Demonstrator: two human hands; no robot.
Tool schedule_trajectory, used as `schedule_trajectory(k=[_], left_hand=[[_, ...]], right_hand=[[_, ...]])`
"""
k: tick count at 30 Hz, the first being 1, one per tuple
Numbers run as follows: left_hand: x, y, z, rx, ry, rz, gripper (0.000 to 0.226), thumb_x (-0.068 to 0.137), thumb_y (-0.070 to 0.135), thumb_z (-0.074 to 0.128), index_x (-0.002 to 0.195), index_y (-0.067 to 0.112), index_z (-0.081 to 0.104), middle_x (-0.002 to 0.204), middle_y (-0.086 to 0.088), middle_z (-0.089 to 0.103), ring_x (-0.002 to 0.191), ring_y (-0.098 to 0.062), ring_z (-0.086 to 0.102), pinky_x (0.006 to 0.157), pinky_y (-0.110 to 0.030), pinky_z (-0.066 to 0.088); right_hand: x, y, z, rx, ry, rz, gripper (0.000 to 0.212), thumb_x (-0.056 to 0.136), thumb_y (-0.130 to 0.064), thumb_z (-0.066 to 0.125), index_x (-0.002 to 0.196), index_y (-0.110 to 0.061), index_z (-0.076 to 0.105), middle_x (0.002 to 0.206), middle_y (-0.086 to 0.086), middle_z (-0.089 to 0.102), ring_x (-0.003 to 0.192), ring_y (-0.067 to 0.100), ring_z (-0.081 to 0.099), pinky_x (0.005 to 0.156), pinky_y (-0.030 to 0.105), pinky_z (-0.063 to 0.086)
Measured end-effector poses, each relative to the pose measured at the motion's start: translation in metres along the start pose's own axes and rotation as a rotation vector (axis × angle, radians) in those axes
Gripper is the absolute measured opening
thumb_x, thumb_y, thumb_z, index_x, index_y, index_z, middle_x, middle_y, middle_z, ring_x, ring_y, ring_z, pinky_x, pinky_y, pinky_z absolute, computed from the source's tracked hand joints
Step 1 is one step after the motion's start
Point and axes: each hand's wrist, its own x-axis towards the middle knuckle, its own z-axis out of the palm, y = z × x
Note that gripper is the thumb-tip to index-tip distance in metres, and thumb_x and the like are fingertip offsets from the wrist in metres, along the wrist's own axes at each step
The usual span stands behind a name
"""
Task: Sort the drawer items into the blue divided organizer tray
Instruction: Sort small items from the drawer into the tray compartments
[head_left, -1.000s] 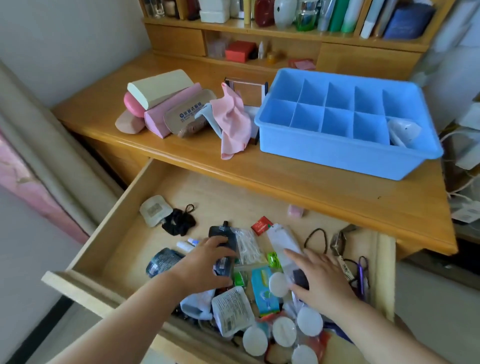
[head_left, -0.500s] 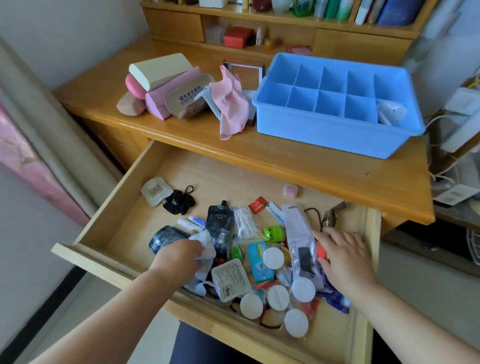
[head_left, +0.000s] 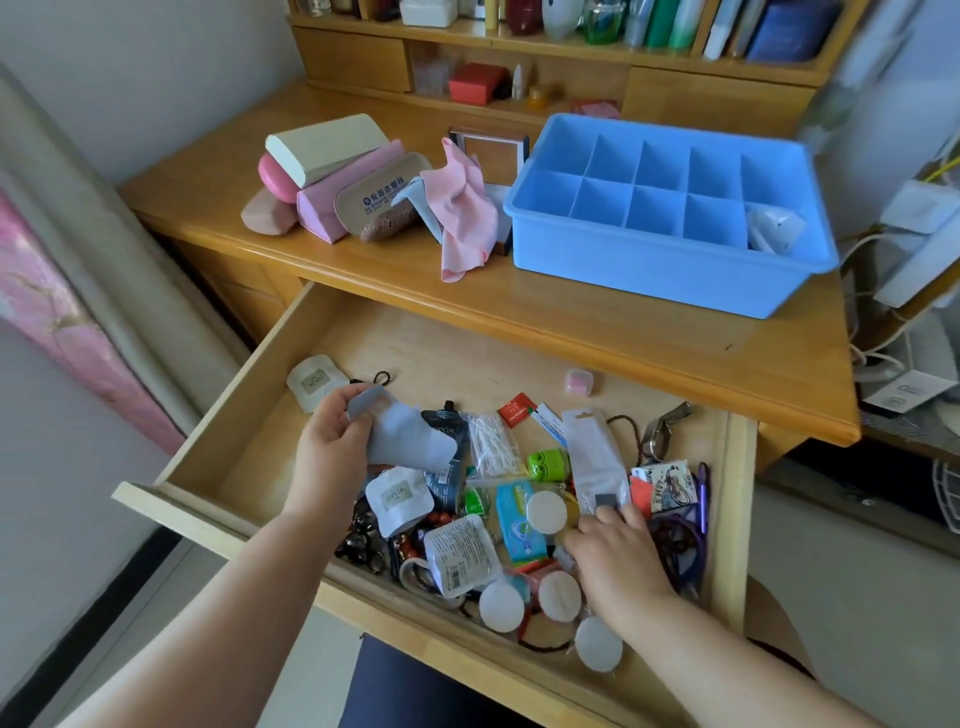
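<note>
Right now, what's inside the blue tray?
The blue tray has one white packet, in the near-row compartment at the right end. The other compartments look bare, though the dividers and near wall hide parts of their floors.

– What do you have around you?
– You face a honey-coloured wooden desk with a wooden shelf hutch against a plain pale wall.
– And the floor?
– Pale floor, soft daylight.
</note>
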Motion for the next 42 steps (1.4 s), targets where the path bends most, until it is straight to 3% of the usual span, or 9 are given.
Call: schedule_trajectory(k=[7,12,16,21,27,30,32,35,42], left_hand=[[-0.022,-0.006,0.009,0.224,-0.049,0.058,0.027,0.095,0.013,0.053,0.094,0.039,0.056,0.089,0.008,0.070,0.077,-0.007,0.068,0.056,-0.022,0.055],[-0.060,-0.022,0.064,0.317,-0.369,0.093,0.020,0.092,0.013,0.057,0.079,0.028,0.061,0.057,0.010,0.055,0.052,-0.010,0.047,0.050,-0.022,0.040],[-0.064,-0.012,0.080,0.107,-0.424,0.072,0.027,0.085,0.014,0.064,0.096,0.038,0.058,0.072,0.003,0.063,0.060,-0.016,0.056,0.059,-0.031,0.050],[-0.049,0.001,0.071,0.235,-0.434,0.070,0.013,0.087,0.010,0.063,0.087,0.023,0.065,0.070,-0.007,0.067,0.059,-0.015,0.060,0.064,-0.045,0.056],[-0.033,-0.002,0.060,0.063,-0.383,-0.029,0.010,0.090,0.013,0.062,0.090,0.019,0.069,0.078,-0.003,0.071,0.068,-0.011,0.064,0.063,-0.024,0.055],[-0.013,-0.025,0.039,0.512,-0.371,0.140,0.023,0.088,0.029,0.064,0.111,0.031,0.063,0.110,0.009,0.065,0.096,-0.003,0.059,0.082,-0.025,0.051],[-0.002,-0.046,0.021,0.982,-0.660,0.216,0.049,0.081,0.045,0.066,0.128,0.039,0.052,0.147,0.006,0.035,0.133,-0.011,0.032,0.112,-0.037,0.031],[0.014,-0.067,0.004,1.334,-0.863,0.285,0.061,0.078,0.055,0.063,0.133,0.047,0.040,0.157,0.010,-0.001,0.145,-0.018,0.001,0.118,-0.049,0.011],[0.057,-0.071,-0.046,1.474,-0.397,0.226,0.074,0.090,0.014,0.053,0.147,0.037,0.010,0.157,-0.003,0.007,0.138,-0.028,0.026,0.095,-0.040,0.050]], right_hand=[[0.000,0.022,-0.037,0.784,0.169,0.202,0.017,0.089,-0.017,0.061,0.077,-0.028,0.057,0.081,-0.012,0.056,0.073,0.003,0.052,0.061,0.012,0.036],[0.002,0.004,-0.076,1.181,0.238,0.127,0.019,0.087,-0.016,0.064,0.077,-0.033,0.062,0.076,-0.002,0.066,0.063,0.002,0.056,0.060,0.019,0.044],[0.012,-0.010,-0.099,1.407,0.244,0.078,0.019,0.088,-0.014,0.062,0.078,-0.030,0.064,0.087,0.009,0.071,0.075,0.016,0.065,0.072,0.031,0.050],[0.023,-0.009,-0.103,1.390,0.167,0.066,0.026,0.083,-0.011,0.067,0.087,-0.038,0.066,0.095,0.006,0.071,0.082,0.006,0.066,0.074,0.027,0.050],[0.028,-0.017,-0.073,1.299,0.009,0.025,0.059,0.092,-0.009,0.056,0.095,-0.067,0.057,0.097,-0.035,0.064,0.094,-0.010,0.060,0.074,0.006,0.046],[0.032,0.001,-0.058,1.224,0.161,0.237,0.060,0.088,0.007,0.048,0.087,-0.049,0.069,0.091,-0.025,0.070,0.081,0.008,0.066,0.078,0.032,0.053],[0.033,0.016,-0.051,1.190,0.211,0.344,0.054,0.087,0.009,0.045,0.081,-0.039,0.069,0.089,-0.010,0.071,0.064,0.009,0.061,0.057,0.025,0.048],[0.034,0.028,-0.041,1.129,0.207,0.359,0.052,0.086,0.008,0.043,0.079,-0.038,0.066,0.092,-0.012,0.068,0.069,0.008,0.059,0.053,0.015,0.039],[0.039,0.003,-0.032,0.722,0.043,-0.073,0.047,0.078,0.011,0.042,0.095,-0.024,0.069,0.126,-0.015,0.054,0.116,0.012,0.054,0.089,0.007,0.035]])
